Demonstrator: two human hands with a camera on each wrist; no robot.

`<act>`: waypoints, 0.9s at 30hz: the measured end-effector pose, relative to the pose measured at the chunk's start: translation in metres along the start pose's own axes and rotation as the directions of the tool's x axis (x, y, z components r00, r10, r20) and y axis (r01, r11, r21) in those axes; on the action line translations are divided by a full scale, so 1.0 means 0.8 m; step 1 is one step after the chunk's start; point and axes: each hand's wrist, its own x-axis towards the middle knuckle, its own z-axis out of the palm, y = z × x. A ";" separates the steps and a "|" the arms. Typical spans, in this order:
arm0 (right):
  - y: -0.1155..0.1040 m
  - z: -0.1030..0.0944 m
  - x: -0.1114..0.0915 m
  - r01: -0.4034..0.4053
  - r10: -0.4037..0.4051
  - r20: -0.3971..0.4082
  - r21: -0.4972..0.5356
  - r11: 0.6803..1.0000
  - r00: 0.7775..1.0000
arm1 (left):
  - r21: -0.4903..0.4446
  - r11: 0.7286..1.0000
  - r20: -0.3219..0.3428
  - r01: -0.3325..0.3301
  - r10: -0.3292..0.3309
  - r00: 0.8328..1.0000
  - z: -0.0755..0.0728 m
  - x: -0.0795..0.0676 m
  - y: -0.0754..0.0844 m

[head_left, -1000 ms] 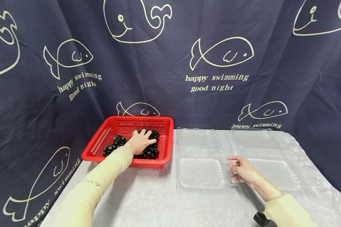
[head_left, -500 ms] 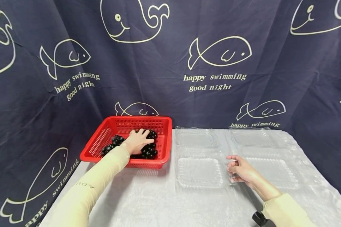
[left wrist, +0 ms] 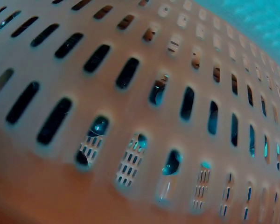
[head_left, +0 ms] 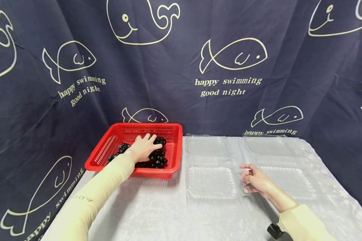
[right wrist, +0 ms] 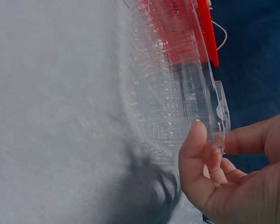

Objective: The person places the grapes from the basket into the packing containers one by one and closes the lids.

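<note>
Red basket (head_left: 177,147): in the head view, I see it at the left of the cloth-covered desk (head_left: 157,214), just in front of a navy curtain (head_left: 169,72) printed with pale fish, whales and lettering.
Black grapes (head_left: 158,161): they lie inside the basket, some to the left of the left hand (head_left: 142,148), more to its right, partly covered by hand and sleeve.
Left hand, over the fruit: back upward, fingers spread on the grapes; their undersides are hidden, so I cannot tell whether they have hold of a bunch.
Left box (head_left: 212,182): clear plastic, opened out to the right of the basket, lid towards the curtain, deeper part nearer the person.
Right box (head_left: 286,182): another clear one, opened the same way, beside the first.
Right hand (head_left: 256,180): at the left box's right edge, between the two boxes.
Pale yellow sleeves (head_left: 99,190): one on each arm; a small black object (head_left: 275,231) sits beside the right cuff.
Slotted wall (left wrist: 168,121): it fills the left wrist view, in odd colours, with dark glossy round shapes behind the slots; the fingers are out of sight here.
Box rim, up close: in the right wrist view, the right hand's fingers pinch the left box's clear edge, with the red basket beyond and a shadow on the desk cloth.
</note>
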 end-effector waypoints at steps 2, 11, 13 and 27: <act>0.000 0.000 0.000 0.002 -0.002 -0.002 0.003 1.000 1.000 | 0.005 1.000 -0.015 0.001 -0.001 1.000 -0.003 -0.001 -0.001; -0.001 -0.001 0.001 0.011 -0.011 -0.005 0.009 1.000 1.000 | -0.043 0.999 -0.033 0.017 -0.018 0.999 -0.018 -0.003 -0.005; -0.001 0.000 0.002 0.011 -0.011 -0.008 0.004 1.000 1.000 | -0.053 0.998 -0.055 0.019 -0.022 0.998 -0.022 -0.003 -0.007; 0.000 0.003 0.003 0.013 -0.013 -0.010 0.016 1.000 1.000 | -0.104 0.994 -0.082 0.029 -0.038 0.996 -0.053 -0.004 -0.022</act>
